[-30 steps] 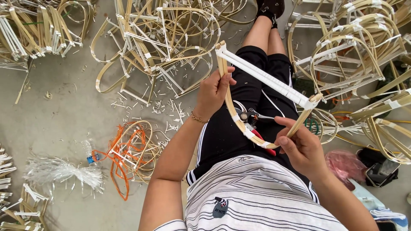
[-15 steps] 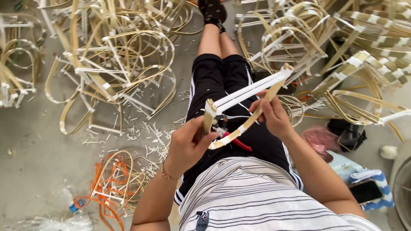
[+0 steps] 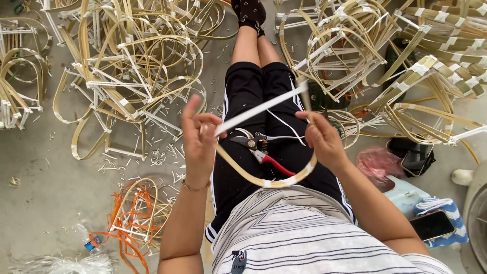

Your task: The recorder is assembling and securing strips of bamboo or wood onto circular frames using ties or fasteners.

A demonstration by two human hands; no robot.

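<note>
Heaped finished frames (image 3: 127,76) lay leftward while the left hand (image 3: 199,139) pinched one end of a bent bamboo strip (image 3: 264,180), shears (image 3: 264,152) lay in the lap, and the right hand (image 3: 322,139) clamped the other end, white crosspiece (image 3: 261,109) apparently not yet bound.

Head-worn view; steeply downward; close.

I note shears (image 3: 261,148) lying on the lap, beneath the bent strip (image 3: 264,180) spanning left hand (image 3: 199,139) to right hand (image 3: 320,138). Frame heaps (image 3: 127,66) lie on the floor to both sides; a phone (image 3: 431,225) rests right (on a cloth).
</note>
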